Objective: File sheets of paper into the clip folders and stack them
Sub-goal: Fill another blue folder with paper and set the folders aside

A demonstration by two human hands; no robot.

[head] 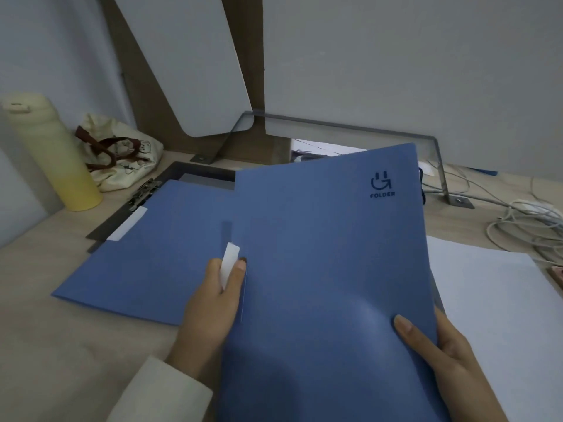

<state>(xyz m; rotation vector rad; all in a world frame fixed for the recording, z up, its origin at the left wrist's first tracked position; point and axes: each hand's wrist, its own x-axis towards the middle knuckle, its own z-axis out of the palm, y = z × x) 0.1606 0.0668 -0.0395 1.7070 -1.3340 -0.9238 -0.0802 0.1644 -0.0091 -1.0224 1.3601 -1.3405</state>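
A blue clip folder (329,254) with a "FOLDER" logo is lifted and tilted in front of me. My right hand (438,354) grips its lower right edge, thumb on the cover. My left hand (213,303) holds its left edge, with a small white slip (229,263) pinched between the fingers. A second blue folder (152,254) lies flat on the desk to the left, over a dark grey folder (195,175) whose metal clip (144,193) shows. A stack of white paper sheets (493,303) lies at the right.
A yellow bottle (51,153) and a cream cloth bag (122,153) stand at the back left. A grey metal stand (438,153) and tangled cables (524,217) sit at the back right. White panels lean against the wall behind the wooden desk (61,345).
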